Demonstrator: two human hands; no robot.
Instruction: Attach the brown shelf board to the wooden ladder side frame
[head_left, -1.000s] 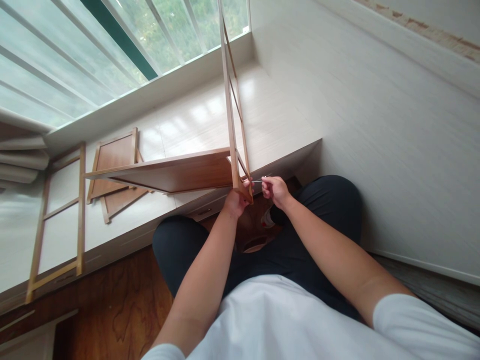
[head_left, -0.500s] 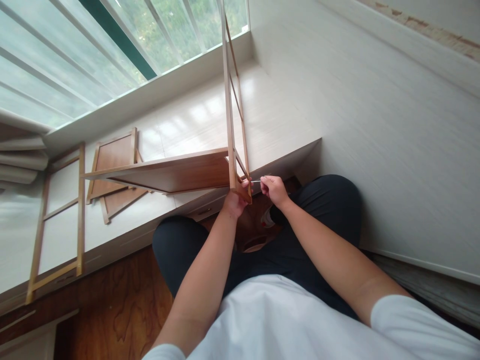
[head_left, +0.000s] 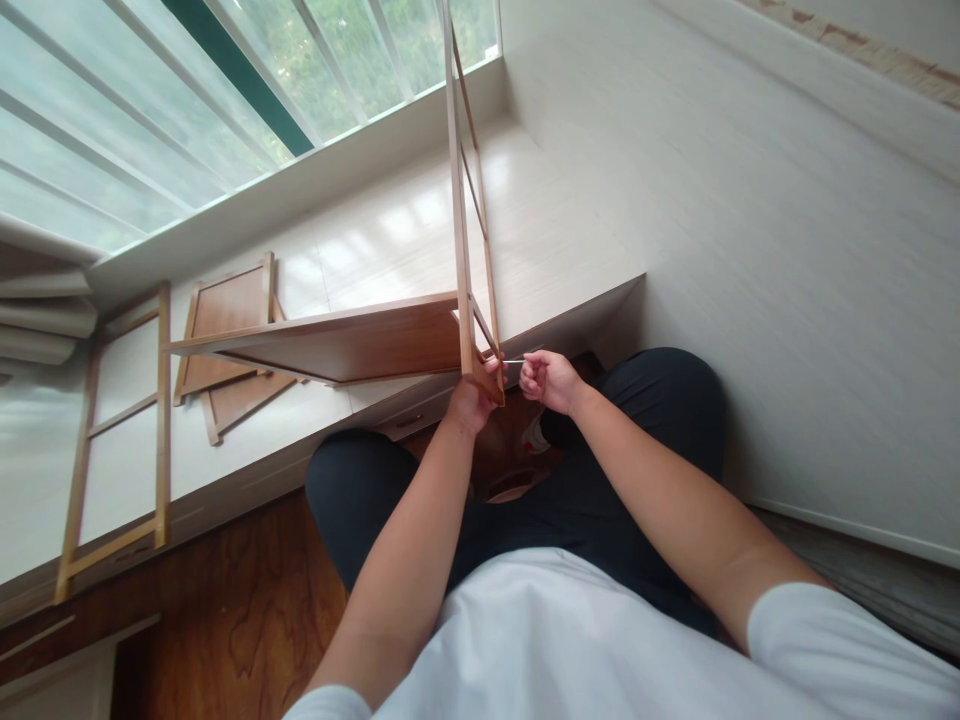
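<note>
My left hand (head_left: 472, 402) is closed around the near lower end of an upright wooden frame (head_left: 460, 220), with its fingers partly hidden behind the wood. A brown wooden panel (head_left: 367, 345) joins the frame near that end and reaches out to the left. My right hand (head_left: 551, 380) pinches a thin metal rod (head_left: 514, 361), which looks like a hex key or a slim screwdriver. The rod's far tip meets the frame's outer side close to my left fingers. Its exact end is too small to make out.
A ladder-like wooden frame (head_left: 163, 420) leans at the left on the pale window ledge (head_left: 390, 240). Beside it lie wooden panels (head_left: 232, 315), one over another. A pale wall (head_left: 750, 260) rises on the right, and my bent knees (head_left: 664, 410) flank the work.
My right fingers have shifted and curled slightly around the metal rod. The frame, the panel and my left hand hold nearly the same place.
</note>
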